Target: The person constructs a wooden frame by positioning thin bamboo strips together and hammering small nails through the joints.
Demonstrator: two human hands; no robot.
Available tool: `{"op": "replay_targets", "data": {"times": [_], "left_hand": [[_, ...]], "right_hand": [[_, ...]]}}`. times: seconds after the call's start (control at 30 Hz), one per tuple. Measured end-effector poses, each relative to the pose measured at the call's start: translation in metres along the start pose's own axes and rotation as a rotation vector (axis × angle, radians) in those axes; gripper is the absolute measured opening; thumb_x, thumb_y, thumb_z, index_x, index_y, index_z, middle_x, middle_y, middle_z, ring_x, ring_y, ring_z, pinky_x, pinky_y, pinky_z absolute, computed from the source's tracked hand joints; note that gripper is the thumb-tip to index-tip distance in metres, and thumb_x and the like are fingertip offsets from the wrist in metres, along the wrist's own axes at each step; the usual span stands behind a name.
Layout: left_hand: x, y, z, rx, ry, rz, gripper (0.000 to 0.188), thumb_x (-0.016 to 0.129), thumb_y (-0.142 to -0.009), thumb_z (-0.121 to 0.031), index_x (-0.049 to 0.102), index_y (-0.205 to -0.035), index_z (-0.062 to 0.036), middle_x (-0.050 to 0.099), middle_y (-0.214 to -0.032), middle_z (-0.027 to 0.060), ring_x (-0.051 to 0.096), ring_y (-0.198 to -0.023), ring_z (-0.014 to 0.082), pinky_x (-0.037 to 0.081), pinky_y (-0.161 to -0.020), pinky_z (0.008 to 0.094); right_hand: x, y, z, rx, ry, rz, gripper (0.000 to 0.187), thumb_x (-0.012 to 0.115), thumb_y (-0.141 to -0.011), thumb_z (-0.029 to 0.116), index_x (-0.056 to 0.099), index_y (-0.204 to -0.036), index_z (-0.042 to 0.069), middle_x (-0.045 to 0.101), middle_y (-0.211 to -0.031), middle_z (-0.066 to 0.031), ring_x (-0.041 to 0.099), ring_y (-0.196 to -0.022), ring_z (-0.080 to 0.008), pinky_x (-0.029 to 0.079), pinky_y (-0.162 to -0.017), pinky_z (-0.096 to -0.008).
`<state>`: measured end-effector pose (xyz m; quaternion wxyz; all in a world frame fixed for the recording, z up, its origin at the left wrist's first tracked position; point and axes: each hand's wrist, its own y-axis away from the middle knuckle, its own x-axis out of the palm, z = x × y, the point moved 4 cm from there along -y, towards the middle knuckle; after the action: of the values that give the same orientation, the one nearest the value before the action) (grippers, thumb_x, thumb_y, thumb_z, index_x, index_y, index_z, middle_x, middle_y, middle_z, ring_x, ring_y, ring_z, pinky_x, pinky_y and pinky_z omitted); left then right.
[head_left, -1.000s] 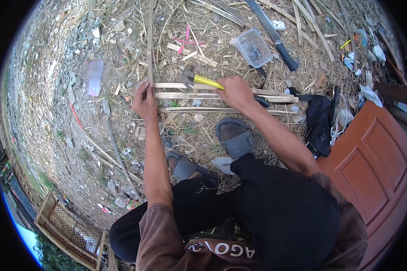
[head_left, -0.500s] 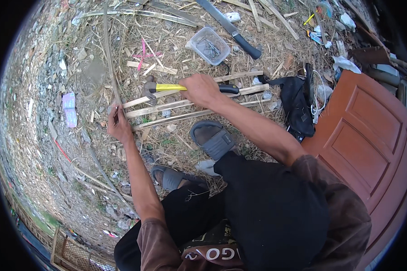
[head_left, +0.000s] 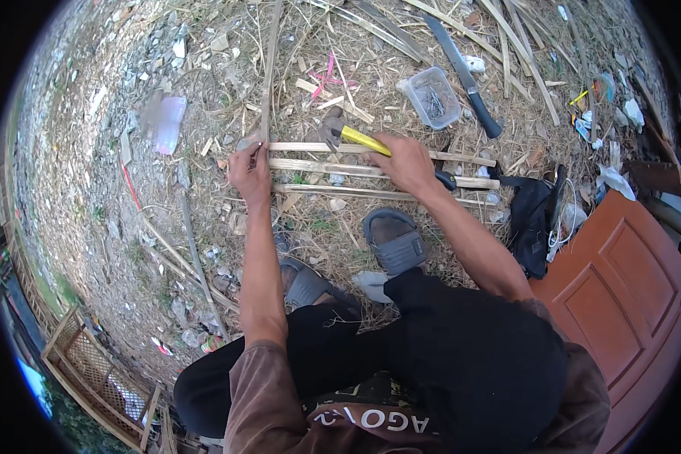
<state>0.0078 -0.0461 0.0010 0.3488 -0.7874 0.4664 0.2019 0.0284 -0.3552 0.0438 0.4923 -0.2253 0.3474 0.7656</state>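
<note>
Hammer [head_left: 365, 141], tub [head_left: 449, 115] and machete [head_left: 455, 59] beyond

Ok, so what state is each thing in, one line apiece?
Claw hammer: held, head pointing left.
Right hand: grip closed around the hammer.
Left hand: at the left ends of the wooden strips; grip partly hidden.
Clear plastic tub: open, nails inside.
Machete: unsheathed, on the ground.
Sandals: worn.
Black bag: open or shut unclear.

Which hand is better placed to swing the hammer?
The right hand, it seems: it grips the hammer by its handle. The left hand is occupied at the left ends of the wooden strips, at the near end of a long strip.
</note>
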Motion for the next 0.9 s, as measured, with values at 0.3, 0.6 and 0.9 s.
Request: {"op": "replay_targets", "data": {"times": [0.3, 0.6, 0.9], "left_hand": [[-0.007, -0.003, 0.01, -0.248, 0.035, 0.071, 0.02, 0.083, -0.078, -0.014, 0.075, -0.094, -0.0054, 0.064, -0.079, 0.0072, 0.06, -0.068, 0.0158, 0.048, -0.062, 0.0294], [0.002, -0.005, 0.03, -0.488, 0.337, 0.161, 0.022, 0.082, -0.081, -0.014, 0.074, -0.096, -0.0003, 0.068, -0.081, 0.0041, 0.058, -0.07, 0.008, 0.047, -0.063, 0.0235], [0.002, -0.009, 0.028, -0.5, 0.422, 0.199, 0.02, 0.08, -0.083, -0.009, 0.072, -0.097, 0.0029, 0.07, -0.085, 0.0049, 0.061, -0.073, 0.0075, 0.048, -0.066, 0.0216]], "right_hand": [[-0.031, 0.027, 0.007, 0.157, -0.264, -0.162, 0.037, 0.067, -0.086, 0.019, 0.064, -0.118, -0.001, 0.067, -0.078, -0.0212, 0.066, -0.064, -0.0291, 0.05, -0.064, -0.0379], [-0.024, 0.033, -0.005, 0.184, -0.109, -0.137, 0.036, 0.072, -0.083, 0.024, 0.067, -0.112, 0.003, 0.067, -0.074, -0.0214, 0.067, -0.068, -0.0368, 0.051, -0.065, -0.0441], [-0.006, -0.008, -0.006, 0.066, 0.202, 0.099, 0.029, 0.071, -0.084, 0.036, 0.068, -0.091, 0.008, 0.068, -0.075, -0.0178, 0.068, -0.074, -0.0376, 0.053, -0.069, -0.0492]]}}
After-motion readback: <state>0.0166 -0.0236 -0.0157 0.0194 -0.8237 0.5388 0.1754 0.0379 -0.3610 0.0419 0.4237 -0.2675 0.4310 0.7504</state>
